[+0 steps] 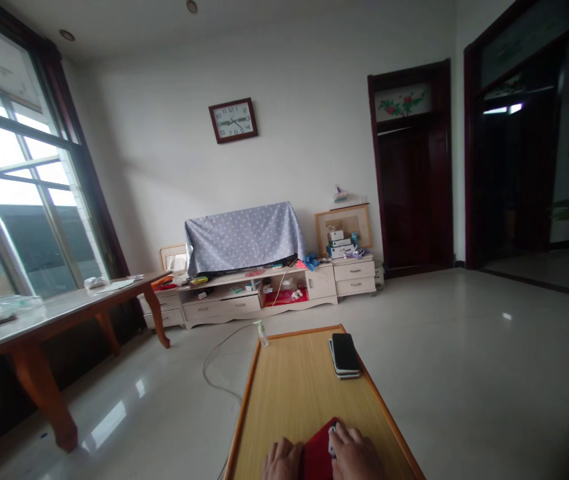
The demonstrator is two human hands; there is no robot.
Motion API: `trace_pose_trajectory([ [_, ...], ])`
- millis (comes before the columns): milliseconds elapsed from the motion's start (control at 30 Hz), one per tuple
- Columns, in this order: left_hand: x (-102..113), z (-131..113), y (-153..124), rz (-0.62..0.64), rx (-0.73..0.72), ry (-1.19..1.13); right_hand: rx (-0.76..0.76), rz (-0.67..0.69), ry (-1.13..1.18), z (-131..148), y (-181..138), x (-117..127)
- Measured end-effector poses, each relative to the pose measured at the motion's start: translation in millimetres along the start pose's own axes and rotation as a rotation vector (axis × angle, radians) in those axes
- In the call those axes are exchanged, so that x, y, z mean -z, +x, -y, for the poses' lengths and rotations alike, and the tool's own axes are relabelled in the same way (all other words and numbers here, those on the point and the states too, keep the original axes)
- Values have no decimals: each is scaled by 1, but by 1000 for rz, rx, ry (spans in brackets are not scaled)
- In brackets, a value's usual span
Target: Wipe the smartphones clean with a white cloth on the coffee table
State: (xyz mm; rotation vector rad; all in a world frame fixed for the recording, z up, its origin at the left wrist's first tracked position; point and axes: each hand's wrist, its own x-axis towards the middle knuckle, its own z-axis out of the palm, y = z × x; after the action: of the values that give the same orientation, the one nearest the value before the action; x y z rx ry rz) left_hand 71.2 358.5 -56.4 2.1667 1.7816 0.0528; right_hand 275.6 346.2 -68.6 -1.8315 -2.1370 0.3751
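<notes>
A red cloth [318,453] lies at the near end of a low wooden table [289,393]. My left hand [283,460] rests on the table at the cloth's left edge, fingers curled down onto it. My right hand [353,453] lies on the cloth's right side, fingers bent, with a small dark and white object [332,440] under the fingertips. Both hands are cut off by the bottom of the view. Farther along the table sit stacked phones [345,355], the top one black.
A small bottle [262,333] stands at the table's far left corner. A cable [214,363] trails over the tiled floor. A long wooden table [59,313] stands by the window at left. A white TV cabinet [264,293] with a covered screen lines the far wall.
</notes>
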Motion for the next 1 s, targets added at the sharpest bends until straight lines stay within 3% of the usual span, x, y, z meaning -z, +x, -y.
trace_pose_trajectory([
  [233, 9, 1, -22, -52, -2, -40, 4, -58, 106, 4, -9, 7],
  [367, 15, 8, -39, -131, -27, -62, 25, -161, 237, -3, -10, 13],
  [567, 9, 18, -52, -184, 9, -32, -30, -242, 428, -19, -10, 15],
  [700, 1, 20, -56, -239, 33, -46, 47, -176, 402, -8, -19, 11],
  [900, 1, 25, -58, -267, -60, -67, 71, 42, 149, 12, -29, -2],
  [1000, 2, 29, -57, -261, -80, -72, 69, 50, 123, 13, -27, -4],
])
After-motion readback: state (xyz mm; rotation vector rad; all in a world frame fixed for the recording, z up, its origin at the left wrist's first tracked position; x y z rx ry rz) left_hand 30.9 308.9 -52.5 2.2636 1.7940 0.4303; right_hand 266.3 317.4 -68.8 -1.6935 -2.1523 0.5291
